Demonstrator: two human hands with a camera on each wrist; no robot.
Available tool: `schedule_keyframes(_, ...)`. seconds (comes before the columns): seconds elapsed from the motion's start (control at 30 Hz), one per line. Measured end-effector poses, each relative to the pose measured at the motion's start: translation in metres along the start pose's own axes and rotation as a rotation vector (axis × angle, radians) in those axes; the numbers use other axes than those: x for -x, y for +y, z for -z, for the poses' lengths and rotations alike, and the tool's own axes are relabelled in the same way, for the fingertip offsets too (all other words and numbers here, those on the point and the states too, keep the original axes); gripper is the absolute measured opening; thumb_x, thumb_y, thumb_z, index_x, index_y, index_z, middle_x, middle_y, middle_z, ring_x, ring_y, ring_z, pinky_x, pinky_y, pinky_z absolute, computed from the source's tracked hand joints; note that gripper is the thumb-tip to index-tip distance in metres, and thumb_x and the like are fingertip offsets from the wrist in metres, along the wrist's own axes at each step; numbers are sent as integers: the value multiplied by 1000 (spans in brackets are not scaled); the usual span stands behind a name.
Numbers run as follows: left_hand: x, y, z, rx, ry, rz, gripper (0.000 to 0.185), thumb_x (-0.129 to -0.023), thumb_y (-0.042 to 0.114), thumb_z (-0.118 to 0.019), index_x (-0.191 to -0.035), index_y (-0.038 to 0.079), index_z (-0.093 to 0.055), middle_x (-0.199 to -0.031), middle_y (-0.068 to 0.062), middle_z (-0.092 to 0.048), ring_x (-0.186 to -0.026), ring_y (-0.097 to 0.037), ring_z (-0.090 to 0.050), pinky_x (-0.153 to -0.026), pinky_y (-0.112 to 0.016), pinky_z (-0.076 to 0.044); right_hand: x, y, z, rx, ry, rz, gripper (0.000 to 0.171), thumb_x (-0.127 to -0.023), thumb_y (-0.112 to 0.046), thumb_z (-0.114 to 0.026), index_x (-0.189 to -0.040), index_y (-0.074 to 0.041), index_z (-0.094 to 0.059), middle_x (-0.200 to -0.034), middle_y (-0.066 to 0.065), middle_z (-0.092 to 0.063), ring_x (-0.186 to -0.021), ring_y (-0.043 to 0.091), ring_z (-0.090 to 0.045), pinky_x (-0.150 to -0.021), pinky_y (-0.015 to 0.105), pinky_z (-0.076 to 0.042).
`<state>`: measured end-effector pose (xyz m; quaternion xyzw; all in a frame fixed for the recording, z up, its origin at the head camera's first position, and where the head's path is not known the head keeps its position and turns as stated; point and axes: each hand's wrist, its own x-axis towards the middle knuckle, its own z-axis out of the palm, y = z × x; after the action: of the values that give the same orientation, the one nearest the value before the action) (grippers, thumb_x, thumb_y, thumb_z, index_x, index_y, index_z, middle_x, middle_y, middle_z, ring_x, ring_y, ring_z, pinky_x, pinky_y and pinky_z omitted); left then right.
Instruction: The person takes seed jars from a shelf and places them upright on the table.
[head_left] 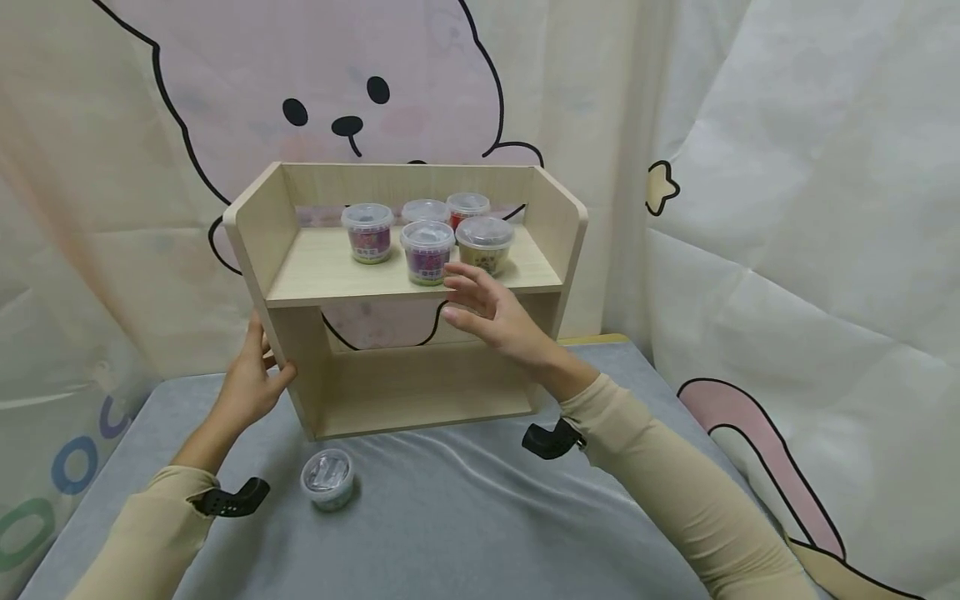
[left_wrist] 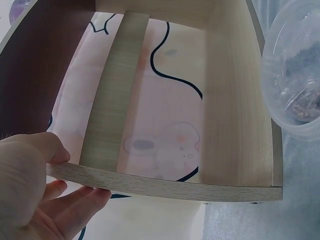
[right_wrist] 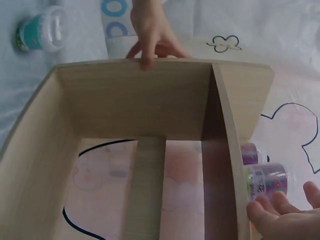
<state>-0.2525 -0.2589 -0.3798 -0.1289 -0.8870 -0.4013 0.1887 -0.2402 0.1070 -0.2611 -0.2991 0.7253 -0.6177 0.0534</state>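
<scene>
A light wooden two-level shelf (head_left: 330, 275) stands on the grey table. Its upper board carries several small clear-lidded cups, with a purple-labelled cup (head_left: 427, 251) at the front. My left hand (head_left: 258, 367) grips the shelf's left side panel, with the thumb (left_wrist: 47, 149) on the inner face and the fingers (left_wrist: 75, 196) on the outer face. The left hand (right_wrist: 152, 37) also shows in the right wrist view, holding that panel's edge. My right hand (head_left: 468, 300) hovers open just before the upper board's front edge, its fingertips (right_wrist: 272, 210) close to the purple cups (right_wrist: 265, 181) and holding nothing.
One more lidded cup (head_left: 327, 478) stands on the grey table (head_left: 465, 517) in front of the shelf's left foot, and shows as a cup (left_wrist: 295, 70) and a cup (right_wrist: 42, 30) in the wrist views. A cartoon-print curtain (head_left: 787, 208) hangs behind and to the right.
</scene>
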Motion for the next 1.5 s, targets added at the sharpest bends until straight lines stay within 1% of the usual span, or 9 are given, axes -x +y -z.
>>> schedule_keyframes(0.07,0,0,0,-1,0,-1,97,-91,-5,-56,-162,27,2,-146,-45,-40,-116,-67,-54,-86,-73,-52,-2,-4,5,-4,17,-8,63,-100,-7,-53,-158,-8,-28,-161,21,-35,-150,39,-35,-123,54,-34)
schedule_keyframes(0.2,0,1,1,-5,-6,4,98,-92,-4,-57,-163,27,3,-147,-44,-39,-117,-67,-53,-86,-73,-52,-10,-10,13,5,49,-56,62,-103,-17,-51,-160,-12,-26,-165,16,-30,-154,31,-31,-127,51,-29)
schedule_keyframes(0.3,1,2,2,-6,-15,12,99,-92,-3,-57,-163,28,4,-148,-44,-38,-118,-67,-52,-86,-73,-52,-18,-13,16,-27,59,-95,64,-104,-22,-50,-161,-15,-23,-167,15,-25,-156,27,-26,-129,49,-24)
schedule_keyframes(0.57,1,3,2,0,-21,14,96,-93,-2,-58,-162,27,1,-147,-44,-39,-116,-68,-53,-85,-73,-52,-39,-15,16,-155,49,-139,72,-103,-21,-50,-164,-18,-12,-170,14,-12,-158,27,-19,-131,46,-18)
schedule_keyframes(0.9,1,2,3,-5,-27,17,95,-92,-2,-58,-162,26,0,-147,-44,-39,-116,-67,-54,-86,-73,-52,-63,-16,12,-192,52,-193,79,-103,-19,-56,-164,-21,-6,-172,12,-6,-160,22,-12,-131,38,-17)
schedule_keyframes(1.0,1,2,3,-3,-29,19,95,-92,-2,-57,-162,27,1,-147,-44,-39,-117,-67,-53,-87,-73,-52,-68,-16,11,-146,57,-201,81,-102,-20,-58,-164,-21,-6,-171,11,-12,-159,21,-17,-131,38,-19)
schedule_keyframes(1.17,1,1,2,4,-22,12,96,-91,-3,-58,-162,26,0,-148,-44,-38,-117,-67,-53,-88,-73,-52,-72,-15,10,-43,81,-218,83,-100,-22,-62,-164,-21,-10,-162,15,-32,-151,22,-33,-128,41,-27)
schedule_keyframes(1.33,1,0,1,10,-19,2,95,-91,-4,-57,-162,24,-1,-148,-44,-37,-117,-68,-53,-87,-73,-52,-74,-16,9,29,114,-247,79,-99,-25,-64,-163,-21,-19,-156,15,-38,-144,25,-41,-124,43,-35)
schedule_keyframes(1.5,0,-1,1,17,-19,0,96,-91,-5,-57,-162,25,-1,-150,-43,-35,-118,-68,-52,-87,-72,-52,-78,-16,6,90,144,-251,75,-98,-28,-67,-161,-20,-28,-151,14,-46,-139,24,-47,-120,41,-40)
